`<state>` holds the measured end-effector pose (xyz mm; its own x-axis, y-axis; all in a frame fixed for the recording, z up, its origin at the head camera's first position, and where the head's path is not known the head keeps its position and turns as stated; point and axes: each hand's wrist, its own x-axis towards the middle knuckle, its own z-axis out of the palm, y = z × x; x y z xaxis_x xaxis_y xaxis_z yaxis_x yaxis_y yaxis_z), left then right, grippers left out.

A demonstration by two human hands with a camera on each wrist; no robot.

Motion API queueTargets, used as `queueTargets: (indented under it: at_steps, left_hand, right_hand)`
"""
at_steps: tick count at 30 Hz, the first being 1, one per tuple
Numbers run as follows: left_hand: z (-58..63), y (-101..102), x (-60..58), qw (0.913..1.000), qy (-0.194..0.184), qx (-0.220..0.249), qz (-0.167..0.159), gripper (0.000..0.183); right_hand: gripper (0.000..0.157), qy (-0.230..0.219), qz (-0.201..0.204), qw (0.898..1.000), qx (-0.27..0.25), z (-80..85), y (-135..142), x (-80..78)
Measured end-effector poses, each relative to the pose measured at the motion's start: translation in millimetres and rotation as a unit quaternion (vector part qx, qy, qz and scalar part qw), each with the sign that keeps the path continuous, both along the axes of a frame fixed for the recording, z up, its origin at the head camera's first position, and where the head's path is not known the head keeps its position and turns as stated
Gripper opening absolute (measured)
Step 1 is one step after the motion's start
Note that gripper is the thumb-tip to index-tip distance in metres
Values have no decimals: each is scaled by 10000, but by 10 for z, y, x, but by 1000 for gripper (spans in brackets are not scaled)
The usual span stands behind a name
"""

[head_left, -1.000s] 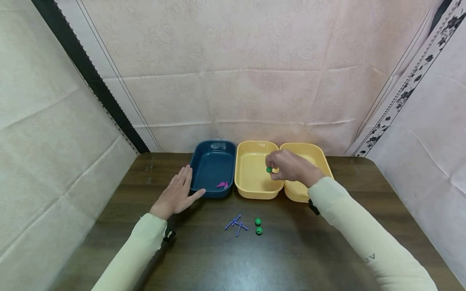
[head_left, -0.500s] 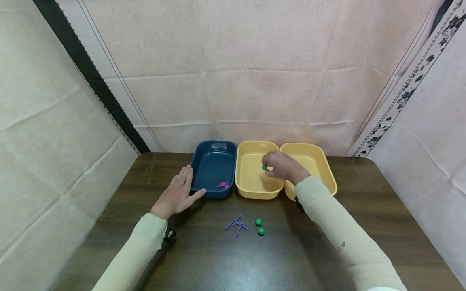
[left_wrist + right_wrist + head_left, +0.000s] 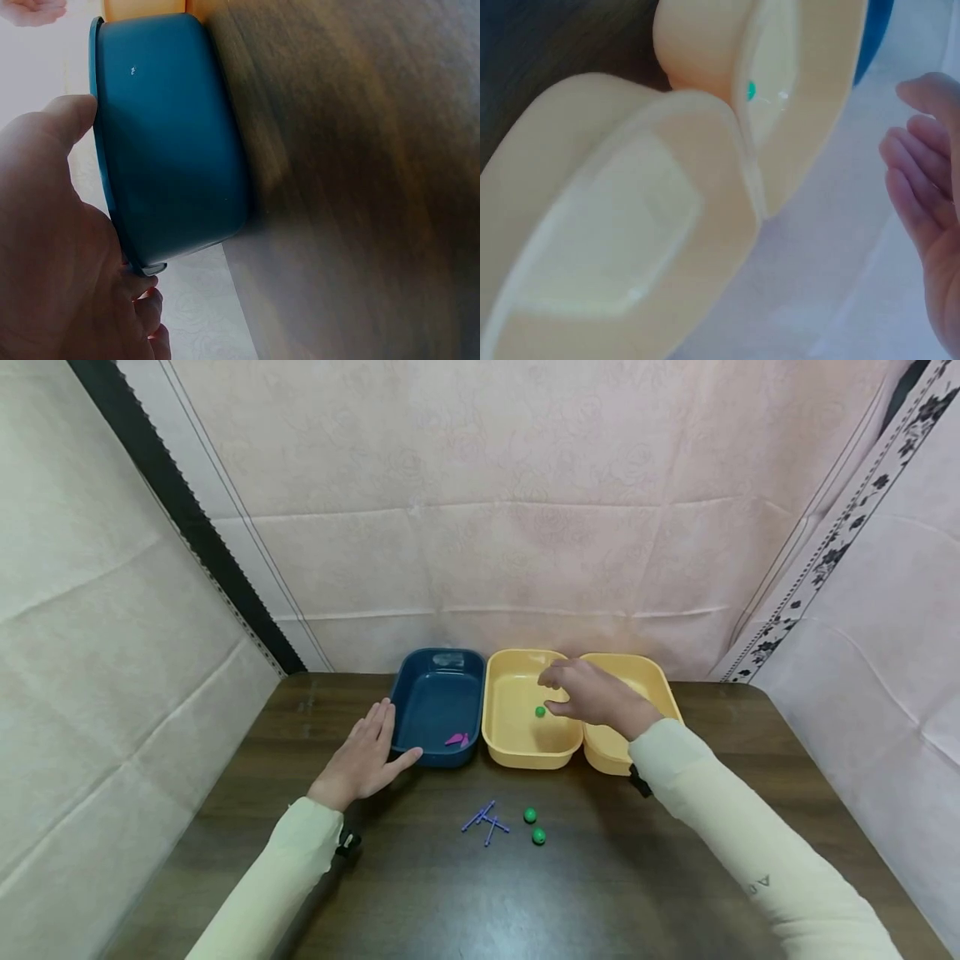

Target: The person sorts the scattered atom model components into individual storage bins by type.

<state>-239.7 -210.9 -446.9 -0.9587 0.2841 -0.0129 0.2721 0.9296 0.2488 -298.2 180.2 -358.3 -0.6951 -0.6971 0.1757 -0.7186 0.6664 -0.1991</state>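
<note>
My left hand (image 3: 363, 752) lies with straight fingers along the left rim of the blue bin (image 3: 438, 702), thumb at its front corner. In the left wrist view the thumb touches the rim of the blue bin (image 3: 165, 142). Over the middle yellow bin (image 3: 517, 747) hovers my right hand (image 3: 596, 693), thumb and fingers apart, holding nothing. A green bead (image 3: 540, 712) sits inside that bin, just left of the thumb. The right wrist view also shows the green bead (image 3: 751, 91) in the bin, well away from the right hand (image 3: 934, 172).
Two pink pieces (image 3: 457, 739) lie in the blue bin. A second yellow bin (image 3: 611, 747) stands at the right, partly behind the right hand. On the brown table (image 3: 420, 893), several purple sticks (image 3: 486, 822) lie beside two green beads (image 3: 530, 816). Pale cloth (image 3: 480, 560) hangs behind.
The right hand has let go of the green bead, which now lies in the middle yellow bin. Its fingers have spread. One bead on the table rolled slightly right. The left hand stayed put.
</note>
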Motion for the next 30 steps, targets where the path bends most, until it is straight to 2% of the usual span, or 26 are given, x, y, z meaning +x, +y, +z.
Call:
queueTargets:
  at_steps: [3,7,13,19,30]
  left_hand:
    - [11,-2,-1,10000,-8,5,-10,105]
    - [20,-8,-2,10000,-7,11,6,105]
    - [16,-10,-3,10000,-40,-8,4,105]
    - [15,-6,-7,10000,-64,-20,13,105]
    - [8,-3,-3,10000,-82,2,29,106]
  right_hand:
    - [32,-123,29,9999,43,107,39,116]
    - [28,2,271,9996,118,220,68,258]
    - [29,24,506,9982,332,273,105,531]
    - [30,79,745,9964,403,172,117,757]
    - [27,204,1344,9884,676,-121,55,1046]
